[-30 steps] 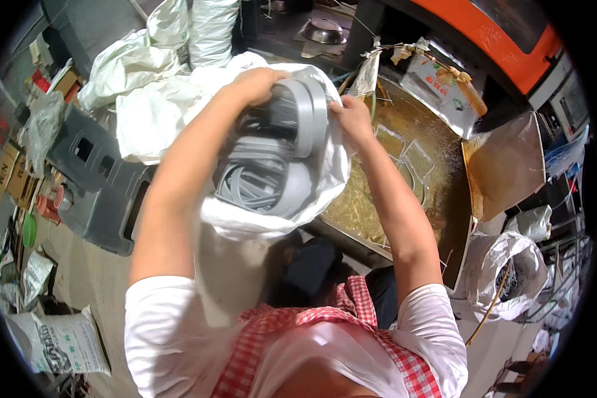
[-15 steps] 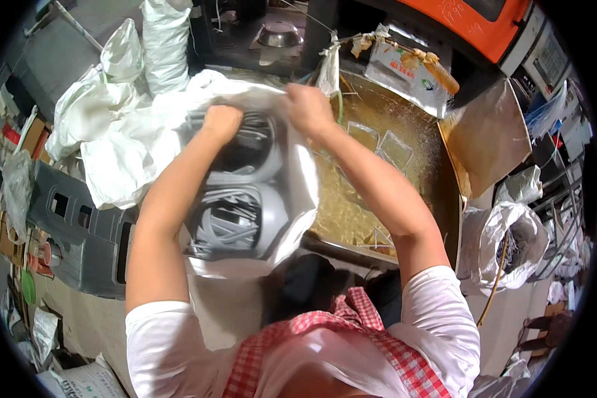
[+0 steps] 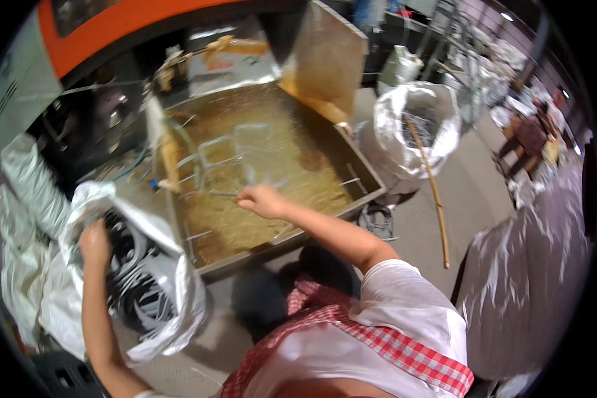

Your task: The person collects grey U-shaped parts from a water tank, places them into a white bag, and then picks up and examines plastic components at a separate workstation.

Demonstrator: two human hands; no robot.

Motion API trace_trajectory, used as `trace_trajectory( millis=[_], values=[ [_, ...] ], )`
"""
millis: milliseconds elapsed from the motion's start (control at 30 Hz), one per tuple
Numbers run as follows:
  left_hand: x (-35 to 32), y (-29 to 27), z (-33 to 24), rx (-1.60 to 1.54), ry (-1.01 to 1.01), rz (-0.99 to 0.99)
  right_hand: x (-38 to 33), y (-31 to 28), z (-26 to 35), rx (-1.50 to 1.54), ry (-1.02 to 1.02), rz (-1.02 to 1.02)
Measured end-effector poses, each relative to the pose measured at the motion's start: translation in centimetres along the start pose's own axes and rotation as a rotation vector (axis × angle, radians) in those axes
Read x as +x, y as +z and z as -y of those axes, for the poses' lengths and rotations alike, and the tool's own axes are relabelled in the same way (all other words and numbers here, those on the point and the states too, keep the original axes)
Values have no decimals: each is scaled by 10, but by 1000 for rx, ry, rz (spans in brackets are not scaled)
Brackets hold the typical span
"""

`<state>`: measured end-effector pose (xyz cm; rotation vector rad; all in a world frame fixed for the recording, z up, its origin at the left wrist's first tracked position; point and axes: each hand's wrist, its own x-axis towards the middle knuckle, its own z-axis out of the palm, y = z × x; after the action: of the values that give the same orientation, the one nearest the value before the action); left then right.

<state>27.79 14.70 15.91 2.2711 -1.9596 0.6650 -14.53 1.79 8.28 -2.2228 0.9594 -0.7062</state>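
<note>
My left hand [image 3: 95, 243] is at the left rim of an open white woven sack [image 3: 191, 292], its fingers curled; what they hold, if anything, is hidden. Inside the sack lie several grey plastic parts [image 3: 146, 298] with curved, looped shapes. Out over a metal tank [image 3: 259, 253] of brownish water, my right hand [image 3: 262, 201] pinches a thin, pale rod-like piece [image 3: 221, 194], which points left from the fingertips. Several thin clear rectangular frames [image 3: 253, 126] lie in the water beyond that hand.
A tan board [image 3: 325, 63] leans at the tank's far right corner. Right of the tank stands another white sack [image 3: 395, 129], with a long stick [image 3: 434, 205] leaning against it. An orange machine [image 3: 113, 33] rises behind. People [image 3: 530, 136] are at the far right.
The view has swung right. My right hand has left the sack and reached over the tank, where it now pinches a thin rod-like piece. My left hand has moved to the sack's left rim.
</note>
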Motion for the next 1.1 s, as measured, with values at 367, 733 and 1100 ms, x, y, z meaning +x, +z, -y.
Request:
trace_trajectory(
  millis=[367, 733, 1100],
  values=[
    [49, -168, -161, -377, 159, 227, -61, -36, -125, -112, 447, 169],
    [229, -25, -315, -352, 637, 772, -41, -75, -218, 25, 568, 79],
    [224, 19, -360, -141, 853, 736, -117, -90, -104, 102, 550, 424]
  ],
)
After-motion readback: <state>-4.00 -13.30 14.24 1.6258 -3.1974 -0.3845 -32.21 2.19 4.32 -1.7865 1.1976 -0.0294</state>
